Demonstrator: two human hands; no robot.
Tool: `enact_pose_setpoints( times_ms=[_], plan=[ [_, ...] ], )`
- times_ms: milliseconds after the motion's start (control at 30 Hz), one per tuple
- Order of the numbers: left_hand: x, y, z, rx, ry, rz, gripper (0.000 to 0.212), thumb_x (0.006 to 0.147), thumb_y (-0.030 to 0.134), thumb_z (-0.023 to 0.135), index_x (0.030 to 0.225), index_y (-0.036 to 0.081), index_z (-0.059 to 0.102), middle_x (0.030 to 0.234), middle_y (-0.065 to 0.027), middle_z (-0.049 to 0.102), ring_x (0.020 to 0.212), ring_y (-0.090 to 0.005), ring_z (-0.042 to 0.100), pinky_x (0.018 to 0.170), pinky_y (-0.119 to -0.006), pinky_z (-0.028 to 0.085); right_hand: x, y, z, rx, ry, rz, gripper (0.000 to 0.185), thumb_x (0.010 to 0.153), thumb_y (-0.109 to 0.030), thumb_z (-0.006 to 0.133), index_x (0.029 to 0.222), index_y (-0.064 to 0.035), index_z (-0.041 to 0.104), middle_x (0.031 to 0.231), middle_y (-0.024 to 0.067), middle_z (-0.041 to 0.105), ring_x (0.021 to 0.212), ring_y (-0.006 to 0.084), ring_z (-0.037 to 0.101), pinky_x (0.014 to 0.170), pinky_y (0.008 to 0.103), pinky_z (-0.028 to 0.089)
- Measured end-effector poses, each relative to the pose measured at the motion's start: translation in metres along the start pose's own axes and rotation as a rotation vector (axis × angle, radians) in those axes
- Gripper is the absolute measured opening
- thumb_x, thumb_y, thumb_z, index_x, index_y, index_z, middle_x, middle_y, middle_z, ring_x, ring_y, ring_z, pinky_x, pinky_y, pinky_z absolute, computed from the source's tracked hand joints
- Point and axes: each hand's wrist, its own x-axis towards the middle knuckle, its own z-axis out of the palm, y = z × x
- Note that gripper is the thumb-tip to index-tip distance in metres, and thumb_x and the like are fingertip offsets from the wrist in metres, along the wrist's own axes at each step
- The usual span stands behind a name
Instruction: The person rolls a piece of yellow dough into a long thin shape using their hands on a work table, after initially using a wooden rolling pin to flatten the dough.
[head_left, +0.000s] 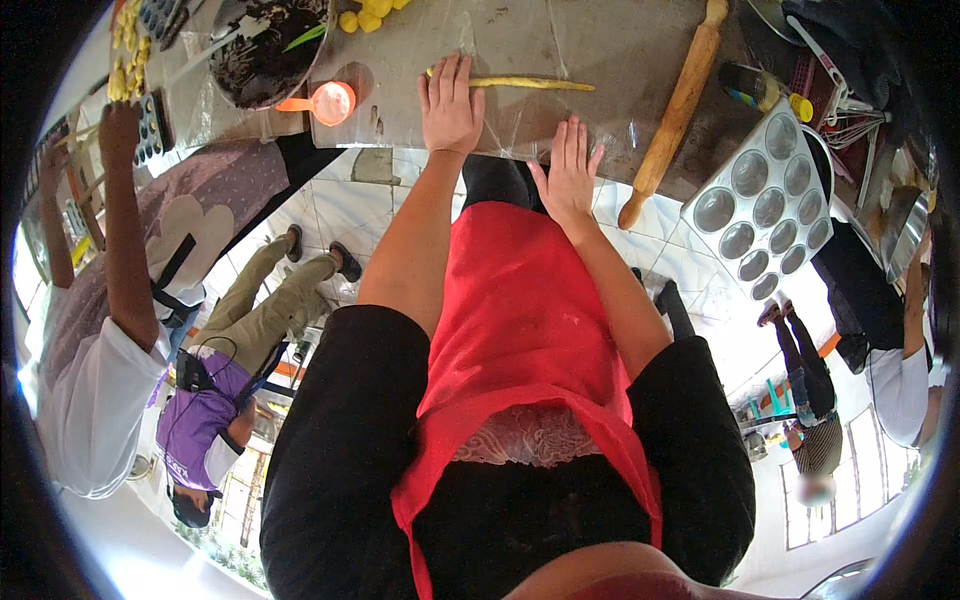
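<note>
A thin rope of yellow dough (532, 83) lies crosswise on a work table (405, 45) covered in clear plastic. My left hand (452, 109) rests flat over the rope's left end, fingers extended, hiding part of it. Nearer to me, my right hand (568, 166) is at the table's front edge, palm down and holding nothing. Its fingertips point at the rope but stay apart from it. Left of my left hand sits an orange measuring cup (333, 103) with white powder in it. A wooden rolling pin (675, 112) lies to the right, one handle past the edge.
Yellow dough pieces (367, 19) and a bowl with dark residue (262, 60) stand at the back left. A muffin tin (769, 206) juts over the right edge, near a whisk (859, 129). A person in white (105, 405) works at left; others stand behind.
</note>
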Motion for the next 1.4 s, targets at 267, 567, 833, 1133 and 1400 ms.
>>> enact_pose_setpoints(
  times_ms=[267,567,833,1133,1400],
  plan=[
    [0.005,0.006,0.003,0.003,0.017,0.030,0.050,0.092,0.030,0.048,0.137,0.011,0.039,0.142,-0.0067,0.036,0.133,-0.0277,0.031,0.112,-0.049,0.017,0.136,-0.006,-0.016,-0.071,0.270,-0.150,0.079,0.087,-0.050,0.051,0.143,-0.0002,0.026,0.150,0.0158,0.023,0.139,0.0303,0.022,0.109,0.0573,0.016],
    [0.001,0.000,0.000,0.017,0.026,0.026,0.053,0.089,0.031,0.051,0.138,0.012,0.038,0.140,-0.0064,0.038,0.132,-0.0274,0.033,0.111,-0.050,0.019,0.037,-0.014,-0.005,-0.029,0.030,-0.099,0.079,0.088,-0.052,0.048,0.143,0.0010,0.026,0.151,0.0164,0.023,0.140,0.0310,0.019,0.110,0.0572,0.013],
    [0.005,0.003,0.002,-0.040,0.007,0.025,0.049,0.092,0.031,0.046,0.137,0.012,0.039,0.142,-0.0081,0.037,0.133,-0.0293,0.031,0.112,-0.049,0.016,0.132,-0.014,-0.015,-0.099,0.233,-0.132,0.080,0.087,-0.055,0.047,0.141,0.0020,0.031,0.150,0.0166,0.024,0.140,0.0291,0.020,0.110,0.0551,0.015],
    [0.002,-0.002,0.003,-0.019,0.010,0.012,0.049,0.092,0.031,0.047,0.137,0.012,0.039,0.142,-0.0073,0.037,0.132,-0.0293,0.032,0.112,-0.049,0.017,0.041,-0.012,-0.009,-0.061,0.037,-0.159,0.082,0.085,-0.053,0.053,0.141,0.0017,0.030,0.150,0.0164,0.025,0.139,0.0288,0.022,0.111,0.0530,0.016],
    [0.006,0.003,0.002,-0.021,-0.003,0.011,0.055,0.088,0.030,0.052,0.138,0.013,0.038,0.141,-0.0071,0.037,0.132,-0.0276,0.032,0.112,-0.051,0.017,0.129,-0.008,-0.014,0.020,0.296,-0.161,0.083,0.086,-0.052,0.050,0.143,0.0032,0.025,0.150,0.0194,0.023,0.139,0.0335,0.022,0.110,0.0556,0.015]
  ],
)
